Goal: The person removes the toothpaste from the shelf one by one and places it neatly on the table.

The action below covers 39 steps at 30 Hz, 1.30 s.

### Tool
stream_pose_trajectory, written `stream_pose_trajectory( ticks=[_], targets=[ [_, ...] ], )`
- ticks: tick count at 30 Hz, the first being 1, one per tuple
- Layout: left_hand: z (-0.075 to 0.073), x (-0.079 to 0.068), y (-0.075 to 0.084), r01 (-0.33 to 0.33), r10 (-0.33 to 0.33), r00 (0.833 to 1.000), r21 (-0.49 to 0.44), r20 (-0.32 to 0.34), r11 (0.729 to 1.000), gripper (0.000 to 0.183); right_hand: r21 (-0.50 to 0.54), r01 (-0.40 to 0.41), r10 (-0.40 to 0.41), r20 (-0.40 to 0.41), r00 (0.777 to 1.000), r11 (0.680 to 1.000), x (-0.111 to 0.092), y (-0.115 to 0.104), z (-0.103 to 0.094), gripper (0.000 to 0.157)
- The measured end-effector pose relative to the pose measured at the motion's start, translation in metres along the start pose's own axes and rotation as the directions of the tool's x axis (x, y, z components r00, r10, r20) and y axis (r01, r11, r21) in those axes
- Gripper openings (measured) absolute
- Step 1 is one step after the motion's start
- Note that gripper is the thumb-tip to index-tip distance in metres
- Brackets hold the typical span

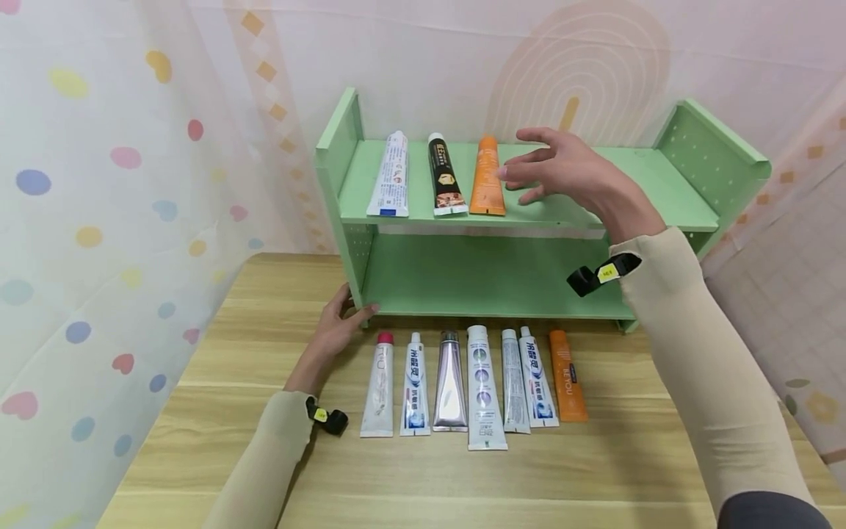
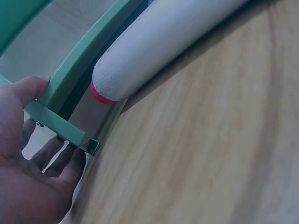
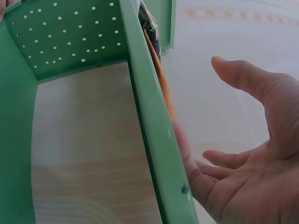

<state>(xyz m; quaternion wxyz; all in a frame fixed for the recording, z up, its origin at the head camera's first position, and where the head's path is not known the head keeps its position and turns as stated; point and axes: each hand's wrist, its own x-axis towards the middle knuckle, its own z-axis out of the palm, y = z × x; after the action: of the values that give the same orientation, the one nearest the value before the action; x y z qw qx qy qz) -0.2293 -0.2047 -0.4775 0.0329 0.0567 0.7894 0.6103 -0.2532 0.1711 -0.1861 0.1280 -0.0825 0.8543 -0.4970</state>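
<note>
One orange tube (image 1: 487,180) sits on the upper shelf (image 1: 670,187), and the right hand (image 1: 562,165) is just beside it, fingers spread wide! One black tube (image 1: 446,173) and one white tube (image 1: 391,176) make it three up there. Down left, the left hand (image 1: 333,327) grips the side of one green rack (image 1: 489,275). In front, seven more tubes (image 1: 487,389) line the wooden table (image 1: 429,485).

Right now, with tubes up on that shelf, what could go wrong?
One: the right hand is right by the orange tube on top of the green shelf. That tube ends close to the front edge, so a bump might knock it off. Two: the left hand grips the shelf's lower corner. If it tugged, the shelf might slide into the red-capped tube.
</note>
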Motion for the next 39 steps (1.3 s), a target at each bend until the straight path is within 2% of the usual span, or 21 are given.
stream_pose_trajectory(
  ticks=[9, 15, 18, 20, 24, 28, 32, 34, 39],
  targets=[
    [-0.001, 0.000, 0.002, 0.026, -0.026, 1.000, -0.028, 0.007, 0.999, 0.082, -0.096, -0.104, 0.105, 0.002, 0.994, 0.990, 0.015, -0.017, 0.005, 0.102],
    [0.000, -0.013, 0.027, 0.064, -0.064, 0.998, -0.005, 0.023, 0.998, 0.080, -0.153, -0.195, 0.188, -0.060, 0.980, 0.969, 0.026, -0.026, 0.013, 0.103],
    [0.001, -0.017, 0.036, 0.072, -0.072, 0.997, -0.006, 0.023, 0.997, 0.080, -0.205, -0.219, 0.200, -0.107, 0.974, 0.954, 0.029, -0.028, 0.017, 0.104],
    [0.002, -0.017, 0.035, 0.071, -0.071, 0.997, -0.007, 0.020, 0.997, 0.080, -0.239, -0.224, 0.198, -0.131, 0.971, 0.945, 0.030, -0.028, 0.020, 0.106],
    [0.002, -0.009, 0.020, 0.065, -0.065, 0.998, -0.005, 0.018, 0.998, 0.081, -0.254, -0.239, 0.206, -0.151, 0.967, 0.937, 0.030, -0.029, 0.021, 0.105],
    [0.002, -0.001, 0.006, 0.061, -0.061, 0.998, 0.002, 0.005, 0.998, 0.082, -0.246, -0.258, 0.229, -0.140, 0.963, 0.934, 0.032, -0.030, 0.019, 0.099],
    [0.000, -0.001, 0.004, 0.067, -0.067, 0.998, 0.012, -0.001, 0.998, 0.082, -0.236, -0.267, 0.250, -0.103, 0.963, 0.934, 0.036, -0.030, 0.017, 0.091],
    [0.001, -0.003, 0.006, 0.073, -0.073, 0.997, 0.019, 0.001, 0.997, 0.082, -0.222, -0.265, 0.256, -0.070, 0.964, 0.938, 0.037, -0.030, 0.016, 0.088],
    [0.004, -0.014, 0.029, 0.071, -0.071, 0.997, 0.017, 0.016, 0.997, 0.081, -0.207, -0.235, 0.244, 0.017, 0.970, 0.950, 0.036, -0.027, 0.011, 0.080]
  ],
)
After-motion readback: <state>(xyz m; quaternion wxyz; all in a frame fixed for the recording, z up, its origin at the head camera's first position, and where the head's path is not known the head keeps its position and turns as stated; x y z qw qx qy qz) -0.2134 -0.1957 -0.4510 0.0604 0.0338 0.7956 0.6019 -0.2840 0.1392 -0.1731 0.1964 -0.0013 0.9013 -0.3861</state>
